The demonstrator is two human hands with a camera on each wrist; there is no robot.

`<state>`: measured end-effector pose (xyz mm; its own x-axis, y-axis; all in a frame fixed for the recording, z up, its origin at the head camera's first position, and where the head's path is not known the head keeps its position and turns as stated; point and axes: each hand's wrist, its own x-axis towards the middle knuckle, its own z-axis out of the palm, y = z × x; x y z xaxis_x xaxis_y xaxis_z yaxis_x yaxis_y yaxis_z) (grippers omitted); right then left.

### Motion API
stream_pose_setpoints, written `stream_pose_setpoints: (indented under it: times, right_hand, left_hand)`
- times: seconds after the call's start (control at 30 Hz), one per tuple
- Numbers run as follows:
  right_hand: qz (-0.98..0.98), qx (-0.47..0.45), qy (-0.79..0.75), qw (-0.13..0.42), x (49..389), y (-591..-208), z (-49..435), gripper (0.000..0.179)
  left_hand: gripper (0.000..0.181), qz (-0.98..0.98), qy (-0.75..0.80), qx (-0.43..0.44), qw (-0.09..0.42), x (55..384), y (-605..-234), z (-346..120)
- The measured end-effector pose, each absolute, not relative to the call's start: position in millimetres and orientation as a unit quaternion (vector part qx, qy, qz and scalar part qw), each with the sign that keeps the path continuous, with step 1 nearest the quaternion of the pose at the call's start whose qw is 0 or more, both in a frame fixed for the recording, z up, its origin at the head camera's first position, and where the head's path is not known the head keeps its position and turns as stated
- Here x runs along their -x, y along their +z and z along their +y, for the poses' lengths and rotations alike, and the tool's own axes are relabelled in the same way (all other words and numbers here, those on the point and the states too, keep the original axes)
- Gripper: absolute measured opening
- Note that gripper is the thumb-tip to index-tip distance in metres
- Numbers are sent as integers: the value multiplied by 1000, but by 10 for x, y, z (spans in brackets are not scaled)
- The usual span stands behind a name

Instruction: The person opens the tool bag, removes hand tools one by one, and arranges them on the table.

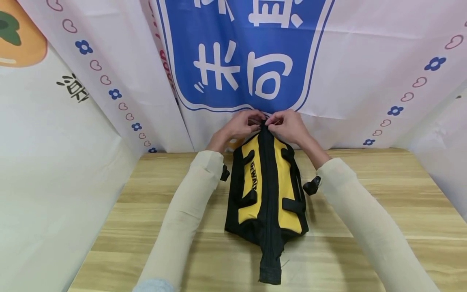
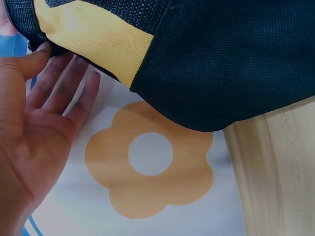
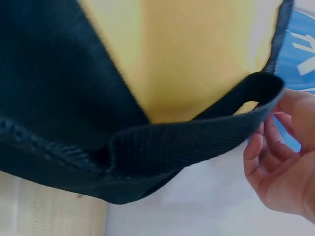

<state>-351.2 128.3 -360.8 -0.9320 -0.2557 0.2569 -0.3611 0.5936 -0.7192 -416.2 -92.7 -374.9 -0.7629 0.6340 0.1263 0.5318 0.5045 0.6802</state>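
Note:
A yellow and black tool bag point(image 1: 253, 211) marked DEWALT lies lengthwise on the wooden table. Its black zipper strip point(image 1: 268, 174) runs down the middle of the top, ending in a flat tab point(image 1: 270, 267) at the near end. At the far end, my left hand point(image 1: 238, 125) pinches the strip's tip between thumb and index finger. The right hand point(image 1: 289, 126) pinches the same tip from the other side. In the left wrist view, the other fingers point(image 2: 61, 91) of that hand are spread below the bag's edge. A black strap handle point(image 3: 192, 145) loops in front of the right fingertips.
A white cloth backdrop point(image 1: 365, 81) with a blue printed sign point(image 1: 240, 32) hangs right behind the bag's far end. White sheeting point(image 1: 65, 174) rises along the table's left side. The wooden tabletop point(image 1: 386, 178) extends to both sides of the bag.

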Motion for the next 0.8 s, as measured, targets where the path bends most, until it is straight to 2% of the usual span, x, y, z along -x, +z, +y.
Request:
stream_pose_setpoints:
  times: [0.47, 0.8]
  right_hand:
    - [-891, -167, 418, 68, 3491, -3564, 1417, 28]
    - [-891, -169, 417, 61, 3461, -3603, 1392, 29]
  left_hand:
    - [35, 878, 362, -305, 73, 4097, -3684, -954]
    - [38, 878, 359, -309, 68, 4062, -3677, -954]
